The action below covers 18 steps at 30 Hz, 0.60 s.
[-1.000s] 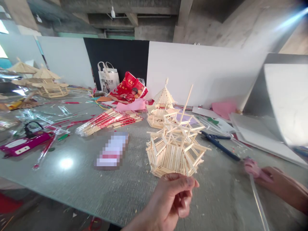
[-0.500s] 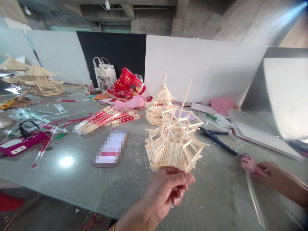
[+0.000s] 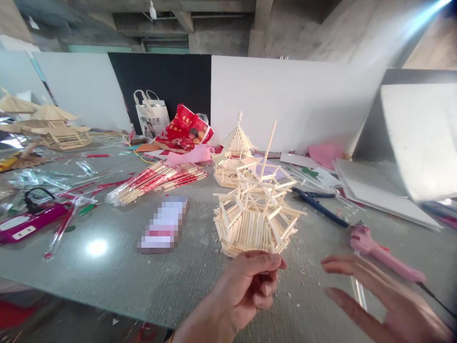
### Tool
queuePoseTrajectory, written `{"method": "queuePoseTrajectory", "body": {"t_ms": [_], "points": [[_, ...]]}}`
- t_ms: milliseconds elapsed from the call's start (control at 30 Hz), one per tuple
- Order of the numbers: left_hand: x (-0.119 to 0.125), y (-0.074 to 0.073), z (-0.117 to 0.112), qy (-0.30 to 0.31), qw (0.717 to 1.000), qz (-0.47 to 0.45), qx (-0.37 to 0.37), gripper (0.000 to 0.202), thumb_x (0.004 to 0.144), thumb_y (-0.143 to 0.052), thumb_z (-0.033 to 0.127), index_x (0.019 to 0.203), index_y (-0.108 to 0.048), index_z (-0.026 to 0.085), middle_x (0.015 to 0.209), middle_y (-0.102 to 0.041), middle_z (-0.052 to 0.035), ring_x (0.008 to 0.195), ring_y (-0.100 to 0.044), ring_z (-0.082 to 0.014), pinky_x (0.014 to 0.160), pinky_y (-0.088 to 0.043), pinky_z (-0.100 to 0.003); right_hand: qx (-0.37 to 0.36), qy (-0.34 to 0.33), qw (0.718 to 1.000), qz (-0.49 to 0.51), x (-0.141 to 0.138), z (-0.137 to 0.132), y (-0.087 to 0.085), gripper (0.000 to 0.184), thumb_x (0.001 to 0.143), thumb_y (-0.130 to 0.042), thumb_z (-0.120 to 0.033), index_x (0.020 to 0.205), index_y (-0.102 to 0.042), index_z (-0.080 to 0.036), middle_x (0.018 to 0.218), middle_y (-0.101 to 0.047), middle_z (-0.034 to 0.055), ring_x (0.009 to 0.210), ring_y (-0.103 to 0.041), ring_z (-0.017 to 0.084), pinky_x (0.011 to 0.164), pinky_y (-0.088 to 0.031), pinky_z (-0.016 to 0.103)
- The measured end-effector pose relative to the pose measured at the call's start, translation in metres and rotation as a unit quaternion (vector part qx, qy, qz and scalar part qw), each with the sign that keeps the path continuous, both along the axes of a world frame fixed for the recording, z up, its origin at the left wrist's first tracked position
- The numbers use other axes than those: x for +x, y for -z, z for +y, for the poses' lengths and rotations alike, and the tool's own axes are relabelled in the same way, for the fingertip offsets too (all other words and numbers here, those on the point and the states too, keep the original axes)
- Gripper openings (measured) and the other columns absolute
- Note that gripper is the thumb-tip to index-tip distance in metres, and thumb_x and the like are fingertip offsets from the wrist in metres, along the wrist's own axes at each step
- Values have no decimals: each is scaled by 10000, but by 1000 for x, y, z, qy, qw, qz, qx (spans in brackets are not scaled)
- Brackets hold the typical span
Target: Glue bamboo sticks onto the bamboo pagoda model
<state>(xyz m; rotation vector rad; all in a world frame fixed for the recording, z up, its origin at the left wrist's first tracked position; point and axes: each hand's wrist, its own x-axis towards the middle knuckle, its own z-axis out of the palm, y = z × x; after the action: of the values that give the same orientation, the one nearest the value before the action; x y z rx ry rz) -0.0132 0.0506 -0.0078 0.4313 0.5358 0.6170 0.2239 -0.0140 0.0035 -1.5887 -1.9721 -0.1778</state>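
Observation:
A pagoda-like model (image 3: 254,228) of thin wooden sticks stands on the table, one long stick slanting up from its top. Right at its front edge is my left hand (image 3: 246,283), thumb and forefinger pinched together. What lies between those fingertips is too small or hidden to make out, and I cannot tell whether they touch the model. My right hand (image 3: 382,297), slightly blurred, has its fingers apart and holds nothing. Just beyond it a pink hot glue gun (image 3: 382,255) lies on its side with its cord trailing right. A clear glue stick (image 3: 359,293) shows partly behind my right fingers.
Behind the model stands a finished small pavilion (image 3: 235,162). Left lie a phone (image 3: 163,226), bundled sticks (image 3: 150,183) and a purple power strip (image 3: 34,221). Dark blue pliers (image 3: 319,205) and white boards (image 3: 385,195) are on the right. Bags (image 3: 185,128) stand at the back.
My right hand has let go of the pink glue gun and come nearer with fingers spread; the glue gun now lies on the table. My left hand keeps its pinch at the model's front.

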Motion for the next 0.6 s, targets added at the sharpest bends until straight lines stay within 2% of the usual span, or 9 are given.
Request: {"method": "queuePoseTrajectory", "body": {"t_ms": [100, 367, 500, 600], "points": [[1, 1, -2, -15, 1000, 6, 2, 190, 687, -719, 236, 775, -693, 70, 530, -488, 41, 379, -364, 4, 324, -144, -127, -37, -81, 993, -77, -17, -5, 1, 313, 820, -590, -377, 1109, -504, -292, 1077, -606, 21, 946, -620, 145, 765, -530, 199], [3, 4, -6, -54, 998, 7, 21, 271, 741, -601, 294, 828, -700, 57, 608, -542, 3, 377, -414, -24, 306, -189, -162, -32, -71, 995, -60, -26, 0, -2, 263, 860, -550, -343, 1096, -478, -252, 1053, -596, 10, 939, -611, 93, 793, -483, 120], [3, 3, -8, -72, 997, 10, 33, 284, 739, -566, 294, 826, -698, 58, 603, -542, -1, 384, -440, -40, 304, -211, -171, -75, -88, 993, 20, -40, 2, -7, 194, 878, -520, -298, 1061, -521, -232, 1037, -612, 23, 920, -611, 103, 769, -489, 131], [3, 1, -10, -84, 996, 15, 37, 317, 782, -528, 327, 816, -695, 59, 587, -535, 0, 380, -452, -47, 298, -225, -170, -134, -88, 973, 163, -59, 6, -8, 181, 882, -508, -315, 1018, -588, -224, 939, -633, 14, 843, -613, 115, 720, -490, 149]]}}
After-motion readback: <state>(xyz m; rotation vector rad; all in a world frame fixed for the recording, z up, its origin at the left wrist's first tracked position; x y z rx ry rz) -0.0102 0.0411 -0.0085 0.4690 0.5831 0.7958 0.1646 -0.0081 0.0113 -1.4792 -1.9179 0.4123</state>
